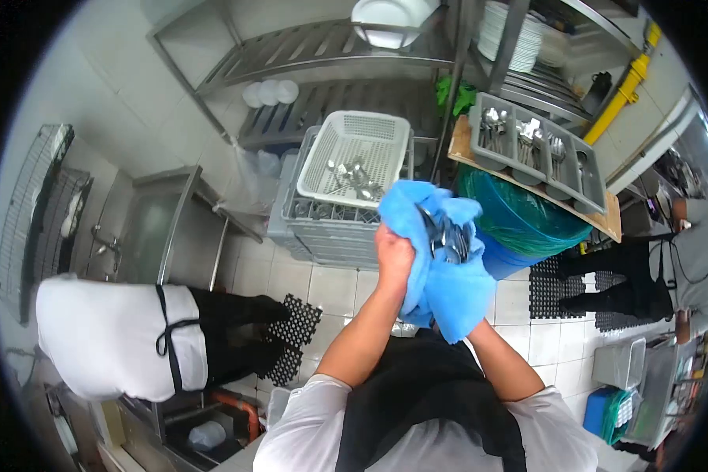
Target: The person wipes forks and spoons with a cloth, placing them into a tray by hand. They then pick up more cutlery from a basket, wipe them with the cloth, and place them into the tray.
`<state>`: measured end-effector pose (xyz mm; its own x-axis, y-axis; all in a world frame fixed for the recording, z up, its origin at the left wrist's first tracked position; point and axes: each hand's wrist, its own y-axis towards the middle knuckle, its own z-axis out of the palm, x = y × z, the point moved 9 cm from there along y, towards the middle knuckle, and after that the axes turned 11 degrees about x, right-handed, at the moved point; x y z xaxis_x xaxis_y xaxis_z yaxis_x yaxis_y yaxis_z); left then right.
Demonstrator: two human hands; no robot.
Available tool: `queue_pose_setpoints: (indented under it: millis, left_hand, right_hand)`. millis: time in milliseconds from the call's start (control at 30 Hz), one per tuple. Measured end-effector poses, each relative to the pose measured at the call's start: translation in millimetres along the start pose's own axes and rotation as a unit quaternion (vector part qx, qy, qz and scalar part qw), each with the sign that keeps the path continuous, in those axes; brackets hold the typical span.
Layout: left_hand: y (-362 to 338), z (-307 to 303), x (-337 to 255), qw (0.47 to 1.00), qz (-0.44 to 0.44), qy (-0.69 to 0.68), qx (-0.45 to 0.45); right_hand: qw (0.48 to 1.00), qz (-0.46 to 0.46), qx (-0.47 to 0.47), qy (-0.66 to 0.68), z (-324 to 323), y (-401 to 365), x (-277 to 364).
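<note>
A blue cloth (460,295) is bunched round a bundle of metal cutlery (448,238) in front of my chest. My left hand (393,250) is closed on the cloth's left side. The cloth hides my right hand; only its forearm shows at the lower right. Beyond the cloth, a white perforated basket (354,157) with loose cutlery inside rests on grey racks. To the right, a grey divided tray (539,153) holds cutlery sorted in compartments, on a wooden board (615,216) over a blue bin (519,220).
A metal shelf (330,55) with plates stands behind. One person in a white top (110,338) is at the left, near a sink (153,228); another person (684,259) stands at the far right. Black mats (554,295) lie on the tiled floor.
</note>
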<state>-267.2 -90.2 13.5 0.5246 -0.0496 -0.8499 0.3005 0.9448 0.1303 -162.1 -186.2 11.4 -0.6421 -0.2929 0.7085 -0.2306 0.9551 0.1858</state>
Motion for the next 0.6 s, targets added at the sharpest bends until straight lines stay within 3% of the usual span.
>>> queue_pose_setpoints:
  millis: [33, 100, 133, 167, 200, 267, 300, 367, 400, 433, 467, 500, 533, 567, 600]
  left_hand:
    - [-2, -11, 2, 0.993, 0.048, 0.096, -0.056]
    - [-18, 1, -19, 0.955, 0.142, 0.222, -0.134]
    - [-18, 6, -12, 0.958, 0.141, 0.221, -0.117]
    - [-19, 8, -6, 0.962, 0.153, 0.202, -0.099]
    - [-14, 8, -2, 0.966, 0.165, 0.183, -0.08]
    - [-2, 38, -30, 0.962, 0.156, 0.225, -0.007]
    - [6, 40, -17, 0.989, 0.115, 0.086, 0.022]
    - [14, 54, 5, 0.993, 0.029, -0.115, 0.022]
    - [17, 48, 7, 0.993, 0.026, -0.114, 0.027]
    - [23, 53, 11, 0.986, -0.008, 0.063, 0.153]
    - [24, 65, 12, 0.932, -0.042, 0.236, 0.271]
    - [22, 77, 9, 0.877, -0.043, 0.286, 0.383]
    - [32, 80, 1, 0.875, -0.047, 0.286, 0.388]
    - [24, 96, 7, 0.782, -0.057, 0.362, 0.503]
    - [10, 106, 18, 0.671, -0.065, 0.428, 0.602]
  right_hand:
    - [0.995, -0.04, -0.079, 0.055, -6, -13, -4]
    - [0.995, -0.05, -0.076, 0.028, -29, -22, 23]
    - [0.996, -0.065, -0.057, 0.002, -40, -25, 39]
    - [0.989, -0.112, -0.09, -0.045, -57, -23, 54]
    - [0.988, -0.103, -0.104, -0.05, -68, -30, 53]
    - [0.99, 0.086, -0.052, 0.104, -67, -45, 11]
    - [0.988, 0.094, -0.061, 0.106, -69, -49, 8]
    - [0.973, -0.079, -0.177, -0.127, -90, -55, 45]
    - [0.972, -0.076, -0.182, -0.128, -86, -58, 38]
    - [0.937, 0.029, -0.152, -0.314, -72, -61, 21]
    - [0.857, 0.134, -0.113, -0.485, -67, -64, 5]
    - [0.857, 0.139, -0.115, -0.483, -76, -68, -3]
    - [0.909, 0.055, -0.088, -0.404, -80, -70, -3]
    - [0.946, -0.031, -0.058, -0.317, -82, -72, 6]
    - [0.947, -0.029, -0.054, -0.315, -88, -73, 11]
